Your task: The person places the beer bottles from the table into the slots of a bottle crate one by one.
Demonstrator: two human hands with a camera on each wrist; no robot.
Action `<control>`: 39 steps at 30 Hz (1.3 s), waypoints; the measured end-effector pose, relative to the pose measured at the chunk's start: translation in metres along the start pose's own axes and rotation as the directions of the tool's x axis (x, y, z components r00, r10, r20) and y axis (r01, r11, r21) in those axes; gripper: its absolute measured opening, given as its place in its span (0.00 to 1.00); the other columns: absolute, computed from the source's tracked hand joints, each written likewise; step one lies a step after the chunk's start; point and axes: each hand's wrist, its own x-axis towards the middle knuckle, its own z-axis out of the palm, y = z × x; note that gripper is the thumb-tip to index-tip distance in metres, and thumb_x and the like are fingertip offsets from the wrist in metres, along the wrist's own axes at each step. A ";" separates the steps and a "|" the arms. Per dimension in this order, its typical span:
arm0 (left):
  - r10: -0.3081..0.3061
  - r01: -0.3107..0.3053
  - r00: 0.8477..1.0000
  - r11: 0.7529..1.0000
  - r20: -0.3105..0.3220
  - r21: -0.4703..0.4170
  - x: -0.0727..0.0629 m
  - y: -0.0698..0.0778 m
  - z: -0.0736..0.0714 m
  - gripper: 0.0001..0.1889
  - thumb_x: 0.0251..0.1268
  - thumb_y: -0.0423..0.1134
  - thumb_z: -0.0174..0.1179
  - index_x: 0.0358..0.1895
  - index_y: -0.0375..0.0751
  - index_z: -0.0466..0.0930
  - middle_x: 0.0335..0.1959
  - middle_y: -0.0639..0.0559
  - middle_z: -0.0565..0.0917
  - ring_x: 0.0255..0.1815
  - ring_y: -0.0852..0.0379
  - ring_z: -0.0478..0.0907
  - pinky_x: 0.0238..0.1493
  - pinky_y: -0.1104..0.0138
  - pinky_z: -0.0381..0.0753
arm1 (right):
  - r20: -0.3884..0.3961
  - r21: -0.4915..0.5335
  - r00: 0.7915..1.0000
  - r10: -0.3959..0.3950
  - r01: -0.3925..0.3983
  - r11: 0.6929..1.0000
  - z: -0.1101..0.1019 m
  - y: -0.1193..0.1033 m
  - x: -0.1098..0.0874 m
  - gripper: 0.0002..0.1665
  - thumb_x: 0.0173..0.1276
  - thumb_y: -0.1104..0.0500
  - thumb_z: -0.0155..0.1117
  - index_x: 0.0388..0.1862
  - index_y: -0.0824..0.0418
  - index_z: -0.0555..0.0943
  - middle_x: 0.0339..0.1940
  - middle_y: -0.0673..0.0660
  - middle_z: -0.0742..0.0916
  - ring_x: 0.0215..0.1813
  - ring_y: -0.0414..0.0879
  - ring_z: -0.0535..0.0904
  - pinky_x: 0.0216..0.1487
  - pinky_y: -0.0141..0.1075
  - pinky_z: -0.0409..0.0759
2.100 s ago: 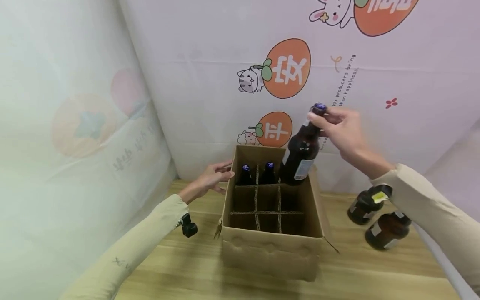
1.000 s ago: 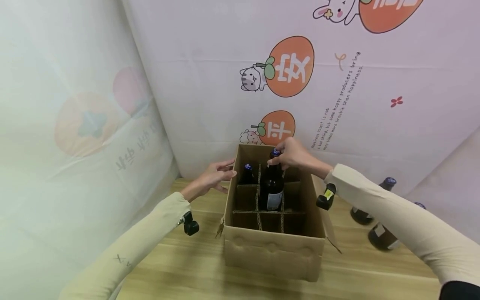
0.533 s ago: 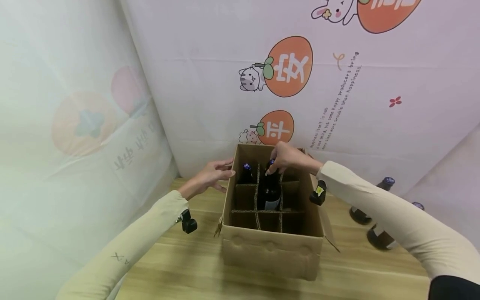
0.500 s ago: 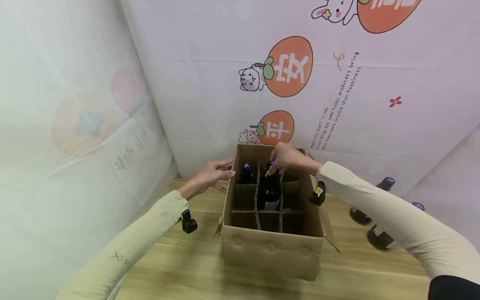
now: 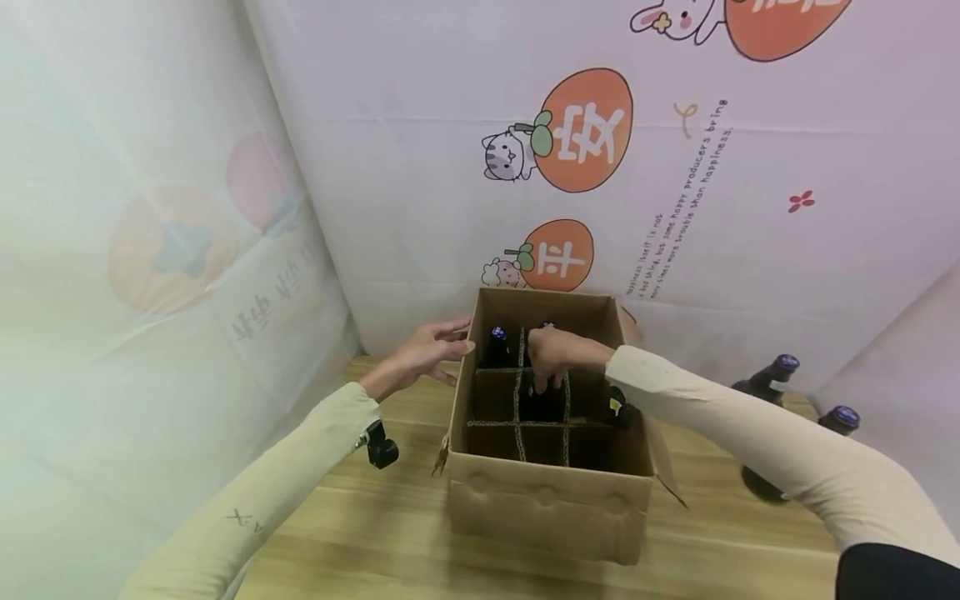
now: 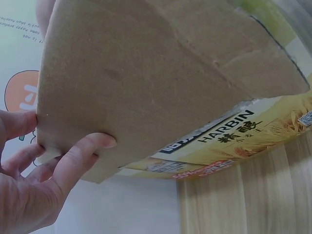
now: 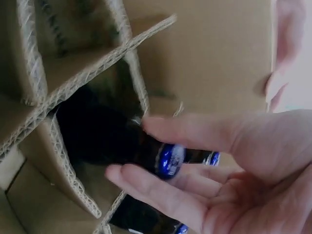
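Observation:
A brown cardboard box (image 5: 547, 508) with crossed dividers stands on the table. My right hand (image 5: 562, 354) reaches down into it. In the right wrist view, my thumb and fingers pinch the neck of a dark beer bottle (image 7: 170, 160) with a blue cap, its body down in the middle compartment. In the head view my hand mostly covers this bottle. Behind it in the back row stand another bottle (image 5: 497, 348) at the left and one mostly hidden by my hand. My left hand (image 5: 423, 350) rests against the box's left side near the back corner, fingers fairly straight.
Right of the box, two more dark bottles (image 5: 772, 373) stand on the wooden table (image 5: 352, 533), partly behind my right sleeve. A printed cloth (image 5: 420, 208) hangs close behind the box. A loose flap (image 5: 663, 467) sticks out at the box's right.
My right hand first held a bottle above the back right of the box. It has brought it left over the middle compartment and lowered it in. My left hand has stayed at the box.

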 end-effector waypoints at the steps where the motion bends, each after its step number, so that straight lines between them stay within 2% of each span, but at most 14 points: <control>1: 0.003 -0.003 1.000 1.000 0.002 0.002 0.000 0.001 0.000 0.36 0.79 0.37 0.59 0.84 0.48 0.56 0.80 0.35 0.65 0.76 0.29 0.68 0.49 0.51 0.93 | 0.016 -0.006 1.000 0.009 -0.009 1.000 -0.001 -0.001 0.000 0.08 0.62 0.71 0.76 0.25 0.65 0.87 0.28 0.57 0.89 0.33 0.56 0.91 0.37 0.42 0.94; 5: 0.014 -0.014 1.000 1.000 0.010 0.002 0.000 0.005 0.000 0.36 0.80 0.37 0.58 0.85 0.48 0.55 0.82 0.35 0.62 0.76 0.28 0.66 0.52 0.49 0.92 | 0.070 -0.018 0.997 0.015 -0.013 1.000 -0.006 -0.003 -0.001 0.08 0.65 0.71 0.73 0.26 0.64 0.87 0.31 0.59 0.90 0.34 0.56 0.92 0.40 0.42 0.94; 7: 0.015 -0.015 1.000 1.000 0.010 0.004 0.000 0.005 0.000 0.36 0.80 0.37 0.58 0.85 0.48 0.55 0.82 0.35 0.61 0.76 0.28 0.66 0.53 0.49 0.92 | 0.092 0.008 0.996 0.015 -0.016 1.000 -0.007 -0.003 -0.001 0.08 0.67 0.72 0.71 0.28 0.65 0.86 0.34 0.60 0.90 0.36 0.56 0.92 0.42 0.42 0.94; 11: 0.014 -0.014 1.000 1.000 0.017 0.006 0.000 0.004 0.001 0.36 0.79 0.37 0.58 0.85 0.47 0.54 0.82 0.36 0.61 0.76 0.28 0.66 0.53 0.49 0.92 | 0.121 0.059 0.993 0.010 -0.017 0.998 -0.007 0.000 -0.003 0.02 0.69 0.72 0.68 0.38 0.70 0.87 0.41 0.61 0.91 0.39 0.56 0.92 0.45 0.42 0.94; 14: 0.013 -0.013 1.000 1.000 0.013 0.001 0.000 0.002 0.001 0.37 0.79 0.37 0.59 0.85 0.48 0.54 0.83 0.37 0.61 0.76 0.28 0.66 0.53 0.48 0.92 | 0.119 0.062 0.993 -0.017 0.009 0.998 -0.007 0.000 -0.006 0.07 0.69 0.72 0.68 0.45 0.72 0.87 0.42 0.62 0.91 0.38 0.56 0.92 0.44 0.42 0.94; 21: 0.011 -0.011 1.000 1.000 0.002 0.001 -0.002 -0.002 0.002 0.36 0.79 0.37 0.59 0.85 0.50 0.55 0.83 0.39 0.61 0.77 0.29 0.66 0.53 0.48 0.91 | 0.080 0.053 0.995 -0.064 0.060 0.997 -0.004 0.004 -0.010 0.05 0.70 0.69 0.69 0.42 0.68 0.88 0.36 0.57 0.92 0.30 0.48 0.87 0.35 0.37 0.91; 26: 0.015 -0.015 1.000 1.000 0.003 0.004 -0.002 -0.003 0.004 0.36 0.79 0.37 0.60 0.85 0.49 0.55 0.83 0.38 0.61 0.76 0.28 0.66 0.53 0.48 0.91 | 0.060 0.077 0.995 -0.075 0.070 0.995 -0.002 0.009 -0.013 0.08 0.69 0.68 0.72 0.45 0.69 0.86 0.35 0.57 0.90 0.31 0.47 0.86 0.35 0.36 0.90; 33: 0.010 -0.010 1.000 1.000 0.002 -0.001 -0.002 -0.003 0.005 0.36 0.79 0.37 0.59 0.85 0.48 0.55 0.82 0.35 0.61 0.76 0.28 0.66 0.53 0.48 0.92 | 0.013 0.081 0.995 -0.103 0.102 0.992 -0.006 0.014 -0.019 0.05 0.67 0.69 0.70 0.42 0.67 0.86 0.31 0.57 0.90 0.30 0.46 0.84 0.29 0.30 0.83; 36: 0.012 -0.012 1.000 1.000 0.002 0.003 -0.002 -0.002 0.005 0.36 0.79 0.37 0.59 0.85 0.48 0.54 0.82 0.35 0.61 0.76 0.27 0.66 0.53 0.48 0.91 | -0.011 0.118 0.994 -0.108 0.108 0.987 -0.010 0.017 -0.022 0.06 0.67 0.70 0.66 0.42 0.67 0.86 0.33 0.57 0.91 0.33 0.49 0.86 0.33 0.31 0.86; 39: 0.011 -0.011 1.000 1.000 0.001 0.008 -0.002 -0.001 0.005 0.37 0.79 0.37 0.59 0.85 0.47 0.54 0.81 0.34 0.62 0.76 0.27 0.66 0.53 0.48 0.91 | -0.028 0.188 0.993 -0.113 0.116 0.975 -0.012 0.023 -0.025 0.08 0.68 0.71 0.63 0.44 0.70 0.85 0.38 0.60 0.92 0.41 0.55 0.89 0.42 0.37 0.92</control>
